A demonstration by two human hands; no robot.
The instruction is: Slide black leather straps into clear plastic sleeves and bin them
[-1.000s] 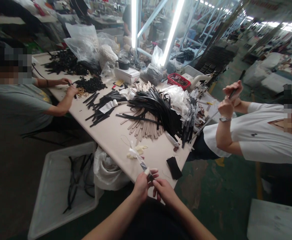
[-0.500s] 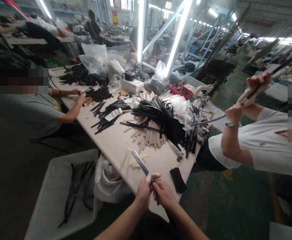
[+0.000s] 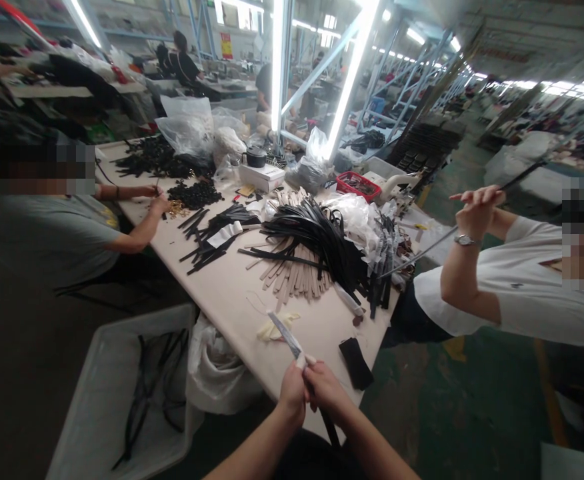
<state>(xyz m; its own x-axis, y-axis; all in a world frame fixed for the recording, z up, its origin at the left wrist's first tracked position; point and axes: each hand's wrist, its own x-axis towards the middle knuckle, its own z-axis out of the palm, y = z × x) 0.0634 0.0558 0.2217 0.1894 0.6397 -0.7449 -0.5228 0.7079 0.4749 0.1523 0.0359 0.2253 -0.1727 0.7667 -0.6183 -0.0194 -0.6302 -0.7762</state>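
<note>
Close to the table's near corner, my left hand point(image 3: 292, 390) and my right hand point(image 3: 323, 383) are together, both closed on a narrow black strap point(image 3: 330, 427). The strap's far end, pointing away from me, looks wrapped in clear or whitish plastic point(image 3: 285, 333). Its dark tail hangs below my right hand. Pale coverings show on some of my fingertips. Just beyond the wrapped end lies a pale yellow glove-like piece point(image 3: 271, 328). To the right of my hands rests a flat black piece point(image 3: 356, 363).
A big pile of black straps point(image 3: 317, 230) covers mid-table, with a red basket point(image 3: 358, 187) behind. A white bin point(image 3: 95, 393) holding black straps stands at left beside a white sack point(image 3: 217, 373). One co-worker point(image 3: 72, 220) sits left; another point(image 3: 477, 280) stands right, handling a long strap.
My hands have drawn closer together and slid along the strap, and a dark tail now shows below my right hand. The right co-worker's raised hand has come down and left.
</note>
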